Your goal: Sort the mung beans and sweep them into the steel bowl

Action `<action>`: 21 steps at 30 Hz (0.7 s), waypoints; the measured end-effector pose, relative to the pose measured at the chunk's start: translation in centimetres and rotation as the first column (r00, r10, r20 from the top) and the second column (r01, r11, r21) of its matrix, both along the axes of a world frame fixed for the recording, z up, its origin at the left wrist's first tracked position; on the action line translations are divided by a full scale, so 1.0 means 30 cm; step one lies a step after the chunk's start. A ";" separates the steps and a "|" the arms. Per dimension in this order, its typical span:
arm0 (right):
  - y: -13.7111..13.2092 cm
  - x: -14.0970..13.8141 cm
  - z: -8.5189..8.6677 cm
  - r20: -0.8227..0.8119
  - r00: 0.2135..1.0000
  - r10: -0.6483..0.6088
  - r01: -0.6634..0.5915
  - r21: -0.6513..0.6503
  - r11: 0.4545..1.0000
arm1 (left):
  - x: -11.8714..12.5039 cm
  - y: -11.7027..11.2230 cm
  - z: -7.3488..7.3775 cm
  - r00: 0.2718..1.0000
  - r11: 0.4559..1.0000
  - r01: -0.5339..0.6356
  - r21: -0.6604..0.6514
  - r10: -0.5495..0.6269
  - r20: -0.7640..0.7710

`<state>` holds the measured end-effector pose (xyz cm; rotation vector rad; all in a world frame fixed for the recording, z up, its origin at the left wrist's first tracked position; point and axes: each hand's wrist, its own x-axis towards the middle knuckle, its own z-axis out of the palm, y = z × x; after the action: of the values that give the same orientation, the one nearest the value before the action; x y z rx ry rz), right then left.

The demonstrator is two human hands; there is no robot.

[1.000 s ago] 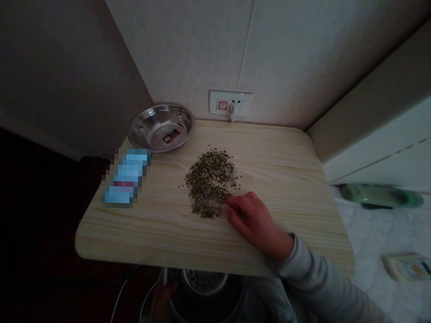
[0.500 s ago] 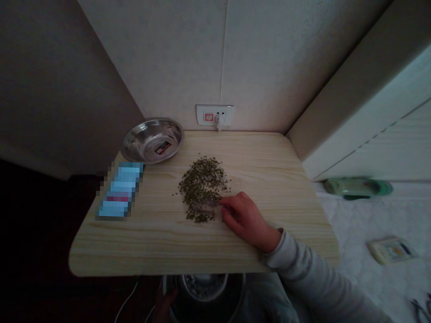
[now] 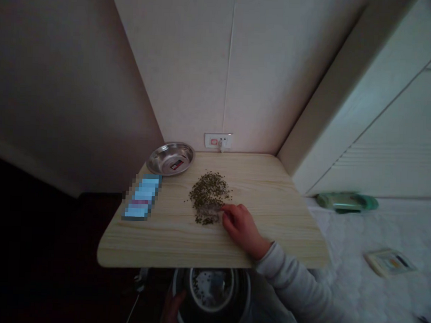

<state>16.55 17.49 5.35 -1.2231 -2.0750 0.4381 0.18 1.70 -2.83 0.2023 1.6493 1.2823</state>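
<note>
Small green beans, which look like mung beans (image 3: 209, 189), lie in a loose patch on the wooden table (image 3: 145, 248). At the near right side of the patch, my right hand (image 3: 243, 228) pinches a clear, thin plastic piece (image 3: 208, 210) that rests among the beans; its exact kind is unclear. Below the table's front edge, my left hand (image 3: 174, 308) grips the left side of a dark round pot (image 3: 244, 308). Inside that pot is a pale-rimmed round bowl (image 3: 231, 294) with some beans scattered in it. Shadow hides part of my left hand.
A steel basin (image 3: 159, 155) stands at the table's back left corner, with a blurred phone (image 3: 143, 196) in front of it. Behind is a wall socket (image 3: 218, 141) with a plug. To the right, a green bottle (image 3: 346, 202) and a flat box (image 3: 388, 262) lie on white quilted bedding.
The camera view has shifted, so the table looks smaller and more of the pot and bowl shows. My right hand stays at the beans' near right side, still holding the clear piece.
</note>
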 end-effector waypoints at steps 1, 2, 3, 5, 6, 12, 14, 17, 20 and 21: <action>-0.002 -0.009 -0.003 0.004 1.000 -0.027 0.027 0.003 1.000 | 0.006 0.004 0.006 1.000 1.000 -0.002 0.027 0.002 0.004; -0.003 -0.018 -0.006 0.010 0.998 -0.054 0.054 0.005 0.999 | 0.011 0.008 0.011 1.000 0.999 -0.001 0.055 0.000 0.009; -0.005 -0.028 -0.010 0.016 0.997 -0.079 0.079 0.008 0.997 | 0.014 0.012 0.017 1.000 0.997 0.008 0.079 -0.009 0.020; -0.009 -0.047 -0.017 0.022 0.993 -0.114 0.114 0.009 0.993 | 0.014 0.017 0.027 0.999 0.992 0.043 0.116 -0.046 0.025; -0.012 -0.055 -0.020 0.016 0.992 -0.123 0.123 0.010 0.992 | 0.012 0.019 0.030 0.998 0.990 0.061 0.129 -0.064 0.017; -0.053 -0.060 -0.030 -0.133 0.978 -0.159 0.155 -0.040 0.987 | 0.002 0.008 0.031 0.977 0.945 0.107 0.309 -0.157 0.142; -0.080 -0.045 -0.030 -0.147 0.973 -0.181 0.174 -0.056 0.983 | 0.006 -0.002 0.023 0.970 0.932 0.108 0.347 -0.176 0.170; -0.121 -0.021 -0.030 -0.152 0.974 -0.168 0.163 -0.049 0.985 | 0.010 -0.015 0.012 0.962 0.901 0.033 0.433 -0.146 0.231; -0.145 -0.005 -0.031 -0.146 0.978 -0.148 0.144 -0.039 0.989 | 0.006 -0.013 0.006 0.943 0.929 0.002 0.369 -0.125 0.307; -0.148 -0.002 -0.033 -0.147 0.979 -0.140 0.136 -0.042 0.990 | 0.004 -0.009 0.005 0.943 0.936 -0.001 0.351 -0.116 0.311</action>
<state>16.48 13.06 4.36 -1.3027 -1.8501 0.4845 0.30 1.42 -2.68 0.2347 1.1202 1.4693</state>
